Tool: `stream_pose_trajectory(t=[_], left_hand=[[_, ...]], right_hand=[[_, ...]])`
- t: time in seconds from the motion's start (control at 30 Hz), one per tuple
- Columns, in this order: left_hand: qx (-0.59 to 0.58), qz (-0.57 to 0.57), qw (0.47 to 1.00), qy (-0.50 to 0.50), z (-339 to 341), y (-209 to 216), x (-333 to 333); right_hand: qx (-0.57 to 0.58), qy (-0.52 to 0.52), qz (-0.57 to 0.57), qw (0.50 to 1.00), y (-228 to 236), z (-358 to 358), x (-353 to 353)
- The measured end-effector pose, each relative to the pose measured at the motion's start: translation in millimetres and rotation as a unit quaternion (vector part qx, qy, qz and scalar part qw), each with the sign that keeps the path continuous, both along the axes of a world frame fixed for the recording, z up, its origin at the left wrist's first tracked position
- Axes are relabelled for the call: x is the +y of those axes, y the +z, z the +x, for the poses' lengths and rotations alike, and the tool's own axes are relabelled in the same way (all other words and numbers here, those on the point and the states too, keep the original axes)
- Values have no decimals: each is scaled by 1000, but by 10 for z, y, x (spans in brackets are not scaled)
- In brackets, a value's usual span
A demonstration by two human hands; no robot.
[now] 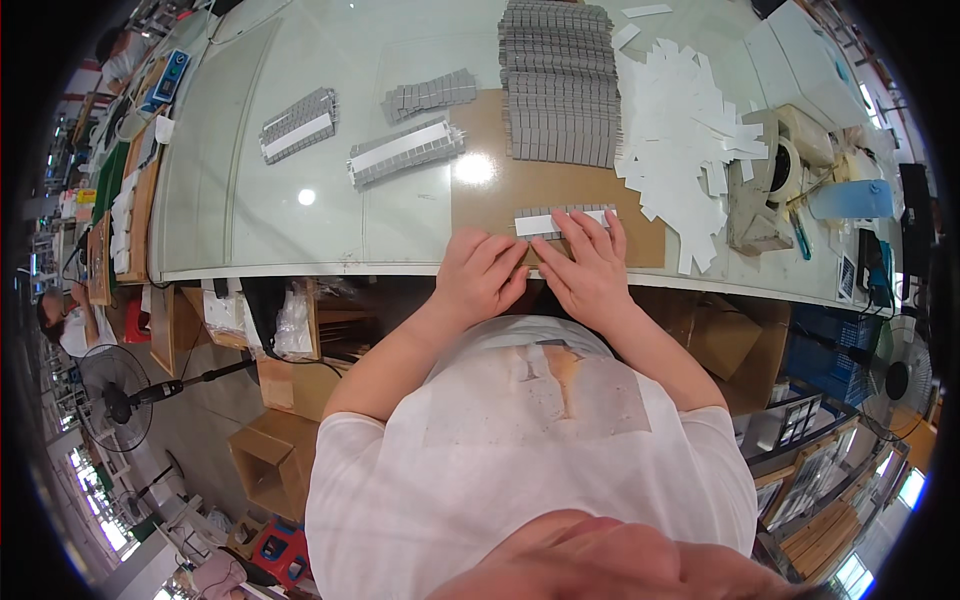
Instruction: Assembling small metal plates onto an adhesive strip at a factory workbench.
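On the brown board (490,215) near the table's front edge lies a grey segmented strip (565,211) with a white paper strip (538,225) along it. My right hand (588,265) rests over its right part, fingers stretched out and lying on the white strip. Beside its lower left corner is my left hand (478,278), its fingers drawn together at the tips. Whatever those fingertips pinch is too small to make out. Beyond the hands stands a large stack of grey segmented strips (560,90). To its right spreads a loose pile of white paper strips (680,130).
Three smaller bundles of grey strips lie to the left: one far left (300,125), one nearer (405,152), one behind (430,94). At right are a tape dispenser (757,200), a blue bottle (850,200) and a white box (800,65). A fan (115,398) stands left.
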State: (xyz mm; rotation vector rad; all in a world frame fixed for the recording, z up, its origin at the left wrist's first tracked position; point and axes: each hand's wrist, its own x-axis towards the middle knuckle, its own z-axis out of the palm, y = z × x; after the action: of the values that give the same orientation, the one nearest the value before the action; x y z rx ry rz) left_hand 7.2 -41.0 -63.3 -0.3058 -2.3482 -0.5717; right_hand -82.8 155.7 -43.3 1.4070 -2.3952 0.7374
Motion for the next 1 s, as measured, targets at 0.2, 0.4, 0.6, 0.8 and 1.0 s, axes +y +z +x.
stream_pose_trajectory(t=[0.2,0.4,0.6,0.8,1.0], left_hand=[[-5,-8,1000,-9,-1,10,0],[-15,-29,999,-2,28,5,4],[-15,-56,998,17,-10,20,55],[-25,-55,998,18,-4,9,70],[-28,-57,998,15,13,23,79]], right_hand=[[1,-32,-71,997,-72,-57,175],[17,-115,-104,988,-133,-262,505],[8,-61,-49,997,-54,-148,400],[20,-73,-62,995,-86,-165,442],[24,-87,-69,993,-91,-198,521]])
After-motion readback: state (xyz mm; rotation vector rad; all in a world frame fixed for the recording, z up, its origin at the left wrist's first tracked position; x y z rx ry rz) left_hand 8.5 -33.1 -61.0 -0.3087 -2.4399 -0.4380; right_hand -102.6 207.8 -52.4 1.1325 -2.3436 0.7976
